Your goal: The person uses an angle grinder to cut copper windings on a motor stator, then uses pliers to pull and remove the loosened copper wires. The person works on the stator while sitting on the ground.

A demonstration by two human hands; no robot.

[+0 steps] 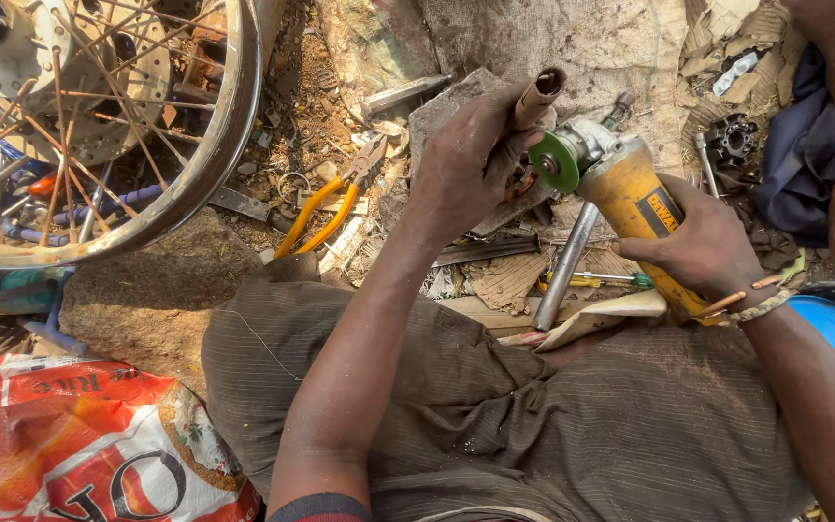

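Note:
My left hand (471,159) grips a short rusty metal tube (539,94), its open end pointing up and away. My right hand (703,246) holds a yellow angle grinder (630,198) by its body. The grinder's green disc (554,161) sits right beside the tube and my left fingers, close to or touching the tube's lower part. Both hands are above my lap, over ground strewn with scrap.
A spoked wheel rim (215,145) lies at the upper left. Yellow-handled pliers (326,208) rest on the dirt. A steel rod (562,266), a screwdriver (596,279), a flat stone (147,290), a black sprocket (732,140) and a printed sack (79,445) surround me.

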